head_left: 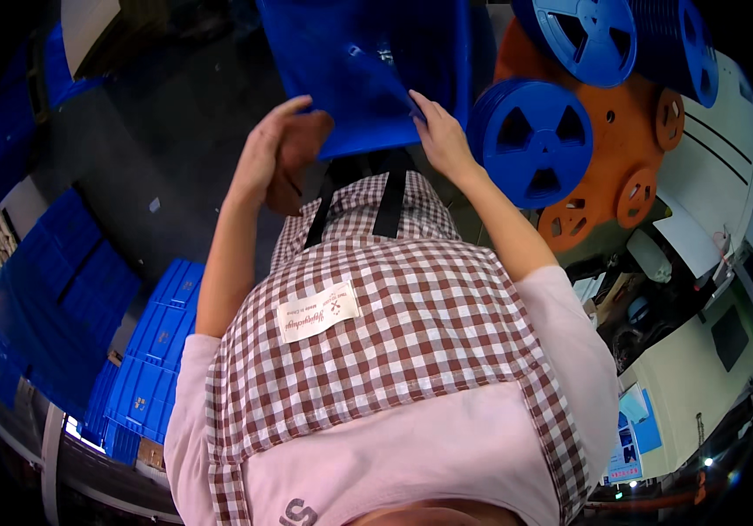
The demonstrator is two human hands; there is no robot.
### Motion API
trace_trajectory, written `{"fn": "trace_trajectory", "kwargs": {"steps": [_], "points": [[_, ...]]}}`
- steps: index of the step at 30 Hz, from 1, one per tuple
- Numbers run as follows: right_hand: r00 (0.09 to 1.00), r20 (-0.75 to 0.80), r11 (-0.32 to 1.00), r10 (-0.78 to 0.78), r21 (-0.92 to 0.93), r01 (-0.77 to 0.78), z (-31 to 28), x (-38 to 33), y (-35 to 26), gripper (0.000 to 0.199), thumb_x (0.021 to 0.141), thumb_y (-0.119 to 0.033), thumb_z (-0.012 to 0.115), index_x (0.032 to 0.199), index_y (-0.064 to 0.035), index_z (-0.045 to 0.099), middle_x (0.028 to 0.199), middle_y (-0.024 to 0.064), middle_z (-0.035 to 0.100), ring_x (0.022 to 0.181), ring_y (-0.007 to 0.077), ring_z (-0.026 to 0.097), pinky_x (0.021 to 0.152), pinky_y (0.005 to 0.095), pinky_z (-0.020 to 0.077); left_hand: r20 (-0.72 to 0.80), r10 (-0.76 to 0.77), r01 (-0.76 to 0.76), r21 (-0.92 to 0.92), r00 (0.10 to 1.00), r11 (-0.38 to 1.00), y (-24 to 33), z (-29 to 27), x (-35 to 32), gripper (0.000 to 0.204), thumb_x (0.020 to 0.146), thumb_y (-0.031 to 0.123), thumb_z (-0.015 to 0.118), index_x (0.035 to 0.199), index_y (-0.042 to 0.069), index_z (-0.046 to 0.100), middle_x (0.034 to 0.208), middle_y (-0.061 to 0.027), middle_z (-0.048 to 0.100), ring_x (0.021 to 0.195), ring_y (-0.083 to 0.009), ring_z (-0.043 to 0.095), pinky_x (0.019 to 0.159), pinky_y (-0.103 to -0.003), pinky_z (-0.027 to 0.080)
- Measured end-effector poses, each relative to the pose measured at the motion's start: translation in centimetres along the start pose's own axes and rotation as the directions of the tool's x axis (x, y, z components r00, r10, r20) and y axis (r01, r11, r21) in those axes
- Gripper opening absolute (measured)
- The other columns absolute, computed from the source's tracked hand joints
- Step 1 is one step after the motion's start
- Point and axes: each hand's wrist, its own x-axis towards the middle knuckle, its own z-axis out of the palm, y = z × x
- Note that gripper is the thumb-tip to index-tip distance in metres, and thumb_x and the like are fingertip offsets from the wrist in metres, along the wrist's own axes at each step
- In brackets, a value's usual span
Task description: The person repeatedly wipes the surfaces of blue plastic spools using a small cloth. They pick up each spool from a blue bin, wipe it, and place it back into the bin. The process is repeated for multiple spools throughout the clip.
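Note:
In the head view, a deep blue plastic bin [442, 44] stands in front of me at the top. My right hand [443, 138] is at its near right side, fingers closed on the edge of a thin blue piece [385, 81] that slants over the bin's inside; its full shape blends into the blue behind it. My left hand [264, 156] is raised off the bin's near left corner with the fingers bent. A dark brown blurred shape [302, 145] lies against its palm side, and I cannot make out whether it is a held thing or shadowed skin.
To the right, blue spoked reels [541, 145] stand beside a large orange disc [608, 114] with smaller orange wheels [637, 197] around it. Stacked blue crates [157, 351] are at the lower left. A pale worktop [700, 386] with papers lies at the lower right.

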Motion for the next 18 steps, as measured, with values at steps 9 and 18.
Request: {"fn": "trace_trajectory", "kwargs": {"steps": [9, 18], "points": [[0.611, 0.294, 0.579, 0.735, 0.198, -0.791, 7.8, 6.2, 10.1, 0.026, 0.095, -0.021, 0.051, 0.116, -0.0056, 0.057, 0.103, 0.0099, 0.066, 0.091, 0.0271, 0.066, 0.062, 0.0425, 0.0604, -0.262, -0.250, 0.331, 0.337, 0.932, 0.882, -3.4, 0.7, -13.3, 0.031, 0.100, 0.020, 0.046, 0.109, -0.002, 0.066, 0.108, -0.0118, 0.069, 0.104, -0.0194, 0.063, 0.094, -0.031, 0.046], [0.520, 0.049, 0.522, 0.853, -0.120, -0.845, 6.2, 7.3, 12.6, 0.041, 0.099, -0.028, 0.047, 0.138, -0.0171, 0.046, 0.123, 0.0173, 0.061, 0.110, 0.0351, 0.061, 0.087, 0.0460, 0.0536, -0.424, -0.455, 0.576, 0.220, 0.783, 0.788, 0.5, 4.9, -20.4, 0.030, 0.101, 0.021, 0.048, 0.109, 0.000, 0.066, 0.104, -0.0090, 0.069, 0.098, -0.0147, 0.061, 0.090, -0.028, 0.046]]}}
